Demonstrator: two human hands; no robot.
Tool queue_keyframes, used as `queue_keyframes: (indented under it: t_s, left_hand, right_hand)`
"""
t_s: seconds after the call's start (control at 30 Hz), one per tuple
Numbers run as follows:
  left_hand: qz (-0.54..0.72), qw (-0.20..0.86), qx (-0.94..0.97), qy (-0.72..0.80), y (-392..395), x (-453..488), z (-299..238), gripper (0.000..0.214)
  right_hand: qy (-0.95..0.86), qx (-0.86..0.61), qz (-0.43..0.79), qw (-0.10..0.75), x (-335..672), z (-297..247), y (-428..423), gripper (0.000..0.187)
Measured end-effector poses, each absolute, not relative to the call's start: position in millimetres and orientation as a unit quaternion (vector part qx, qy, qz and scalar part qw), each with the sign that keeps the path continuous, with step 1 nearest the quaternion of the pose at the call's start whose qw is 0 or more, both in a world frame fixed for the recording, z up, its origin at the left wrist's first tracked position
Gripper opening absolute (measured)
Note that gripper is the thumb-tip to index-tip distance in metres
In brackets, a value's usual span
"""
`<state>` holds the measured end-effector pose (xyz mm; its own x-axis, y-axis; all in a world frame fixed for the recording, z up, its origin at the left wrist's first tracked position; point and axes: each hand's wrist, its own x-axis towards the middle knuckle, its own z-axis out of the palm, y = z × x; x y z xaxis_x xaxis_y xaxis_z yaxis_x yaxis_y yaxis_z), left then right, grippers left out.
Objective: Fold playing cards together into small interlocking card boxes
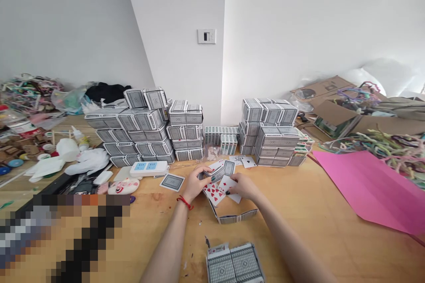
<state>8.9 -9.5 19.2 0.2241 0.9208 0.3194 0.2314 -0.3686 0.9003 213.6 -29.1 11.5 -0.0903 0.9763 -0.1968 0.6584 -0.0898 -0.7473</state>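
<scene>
My left hand (197, 182), a red cord on its wrist, has its thumb and fingers closed on a grey-backed playing card (218, 174) above an open-topped frame covered in cards (234, 218). Close to it, my right hand (245, 186) pinches a white diamond playing card (226, 184). A hearts card (215, 193) shows between the hands, partly covered. In front of me lies a block covered with cards (235, 264). One card lies face down (172, 182) left of my left hand, and a club card (249, 162) lies beyond my right hand.
Card-covered blocks are stacked at the back left (151, 135) and back right (278, 141). Small card boxes (229, 144) stand between them. A white power strip (148, 168) is at left, near pale plastic clutter. A pink sheet (368, 190) and cardboard boxes (348, 115) occupy the right.
</scene>
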Motion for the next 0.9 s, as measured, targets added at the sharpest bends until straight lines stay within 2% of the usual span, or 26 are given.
queue_keyframes:
  t_s: [0.1,0.2,0.27,0.33,0.73,0.9]
  left_hand:
    - [0.457,0.376,0.683,0.428,-9,8,19,0.017]
    - [0.455,0.380,0.677,0.437,-8,8,18,0.018]
    - [0.453,0.384,0.675,0.437,-8,7,17,0.019]
    - [0.454,0.388,0.676,0.432,-8,7,16,0.018]
    - [0.440,0.404,0.687,0.413,-4,2,9,0.018]
    - [0.440,0.410,0.691,0.402,-4,0,8,0.017]
  right_hand:
    - [-0.610,-0.623,0.415,0.261,227,7,-23,0.016]
    - [-0.476,-0.517,0.553,0.447,238,3,-21,0.025]
    - [-0.422,-0.453,0.596,0.511,242,0,-22,0.029]
    - [-0.405,-0.419,0.608,0.539,242,-2,-23,0.031]
    - [-0.446,-0.418,0.593,0.524,232,-3,-25,0.033]
    - [-0.492,-0.429,0.586,0.480,231,0,-26,0.034]
